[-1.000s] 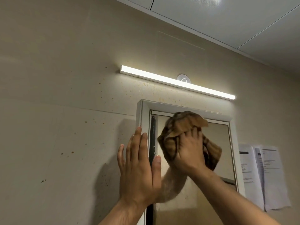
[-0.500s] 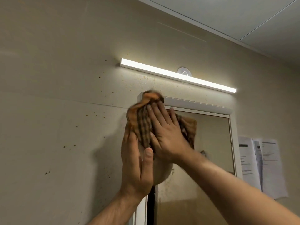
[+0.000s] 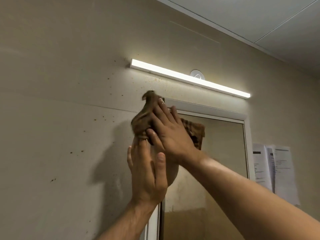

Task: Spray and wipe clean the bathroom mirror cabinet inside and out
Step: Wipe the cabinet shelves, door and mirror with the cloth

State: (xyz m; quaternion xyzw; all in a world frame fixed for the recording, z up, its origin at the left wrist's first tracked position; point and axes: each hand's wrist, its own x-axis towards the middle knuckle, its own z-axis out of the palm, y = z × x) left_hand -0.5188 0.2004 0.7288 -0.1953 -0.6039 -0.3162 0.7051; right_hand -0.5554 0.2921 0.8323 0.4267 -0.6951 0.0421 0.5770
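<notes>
The white-framed mirror cabinet hangs on the beige wall, its mirror door facing me. My right hand presses a brown checked cloth flat against the cabinet's top left corner; part of the cloth sticks out to the right of the hand. My left hand lies flat with fingers together against the cabinet's left edge, just below the cloth, and holds nothing. No spray bottle is in view.
A lit white strip light runs above the cabinet, with a round fitting behind it. Brown specks dot the wall to the left. Printed paper sheets are stuck to the wall right of the cabinet.
My right hand has carried the cloth from the upper middle of the mirror leftward and up to the top left corner. My left hand has stayed on the left edge.
</notes>
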